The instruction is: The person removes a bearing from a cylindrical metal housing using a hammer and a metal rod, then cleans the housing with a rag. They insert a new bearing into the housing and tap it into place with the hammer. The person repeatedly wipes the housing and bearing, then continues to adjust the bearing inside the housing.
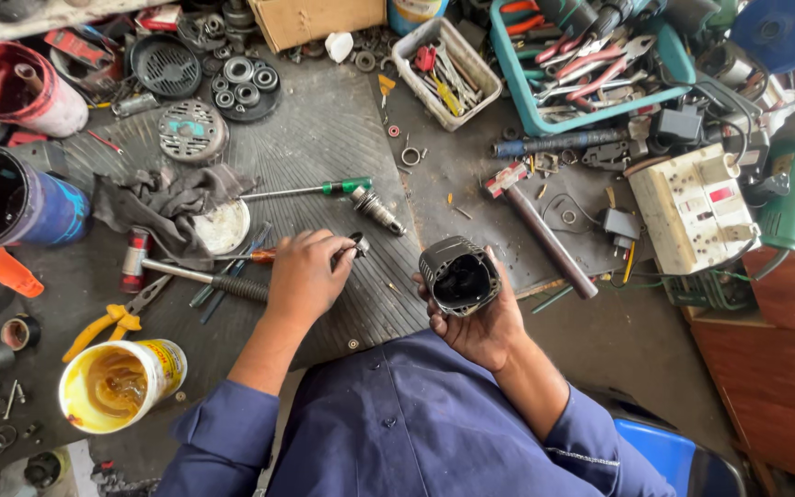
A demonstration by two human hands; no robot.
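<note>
Two hands busy: I see right hand [482, 324] gripping black motor housing [459, 275]; left hand [307, 273] pinching small metal part [359, 244] mid-bench, on ribbed mat [324, 138].

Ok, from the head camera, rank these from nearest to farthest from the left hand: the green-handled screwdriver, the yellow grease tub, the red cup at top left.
From the left hand:
1. Green-handled screwdriver, just above the hand on the ribbed mat.
2. Yellow grease tub, lower left, near the bench's front edge.
3. Red cup, far top-left corner, lying on its side.
</note>
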